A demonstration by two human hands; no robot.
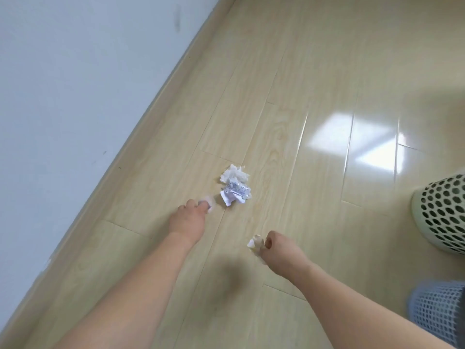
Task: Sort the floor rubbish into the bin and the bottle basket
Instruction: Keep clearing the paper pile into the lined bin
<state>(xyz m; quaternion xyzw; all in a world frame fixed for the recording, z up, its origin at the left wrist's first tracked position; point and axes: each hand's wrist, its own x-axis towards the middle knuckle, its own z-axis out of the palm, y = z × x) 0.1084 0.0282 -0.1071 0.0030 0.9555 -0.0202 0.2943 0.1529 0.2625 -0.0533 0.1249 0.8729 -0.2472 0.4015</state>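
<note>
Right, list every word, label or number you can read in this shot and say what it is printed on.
Nothing can be read.
Crumpled wrapper on the floor, between two white paper wads: rows of dark print, too small and blurred to read.
Green perforated bin: no text shows.
Blue mesh basket: no text shows.
Scraps held in the left hand and the right hand: no print shows.

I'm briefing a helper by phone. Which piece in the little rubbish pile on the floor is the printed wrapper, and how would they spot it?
Follow the wall's skirting board to the small pile just beyond the left hand. The printed wrapper lies in the middle of it, between a fluffy white tissue and a crumpled white paper. Only it carries small dark print.
</note>
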